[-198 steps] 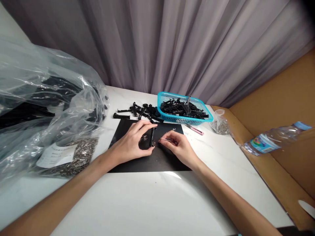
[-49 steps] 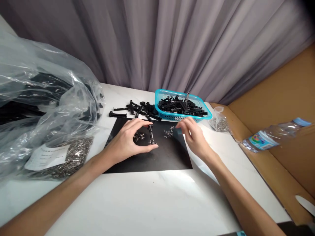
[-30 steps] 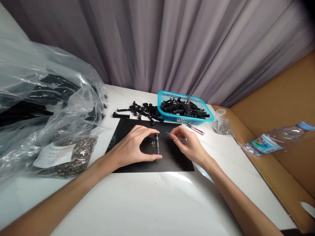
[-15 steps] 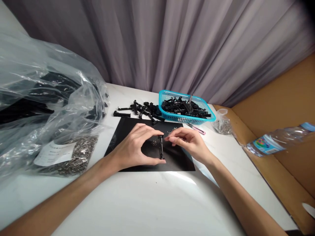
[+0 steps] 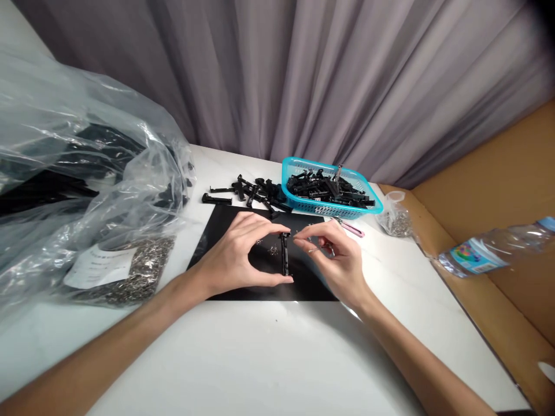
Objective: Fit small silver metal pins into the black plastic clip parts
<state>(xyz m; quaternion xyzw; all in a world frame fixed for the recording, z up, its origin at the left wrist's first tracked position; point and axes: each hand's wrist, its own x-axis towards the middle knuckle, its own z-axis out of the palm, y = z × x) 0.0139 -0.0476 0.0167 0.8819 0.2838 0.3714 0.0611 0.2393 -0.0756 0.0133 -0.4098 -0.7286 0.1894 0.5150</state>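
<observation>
My left hand [image 5: 236, 251] grips a narrow black plastic part [image 5: 285, 254] by its two ends, thumb below and index finger above, so it stands upright over a black mat [image 5: 264, 292]. Just right of its upper end is my right hand [image 5: 336, 254], thumb and fingers curled around small shiny metal pieces [image 5: 332, 248] whose shape I cannot make out. The fingertips are close to the black part but apart from it. Behind the hands, a little heap of similar metal bits [image 5: 273, 250] lies on the mat.
A blue basket [image 5: 329, 209] full of black parts stands at the back, with loose black parts [image 5: 251, 192] beside it. A pink-handled tool [image 5: 353, 230], bags of metal pieces [image 5: 143, 266] [image 5: 396, 219], a large plastic bag [image 5: 130, 110] and a bottle [image 5: 481, 251] surround the mat.
My right hand has curled its fingers more, and its thumb has dropped away from the index fingertip, showing metal pieces in its grasp. My left hand keeps its hold on the black part.
</observation>
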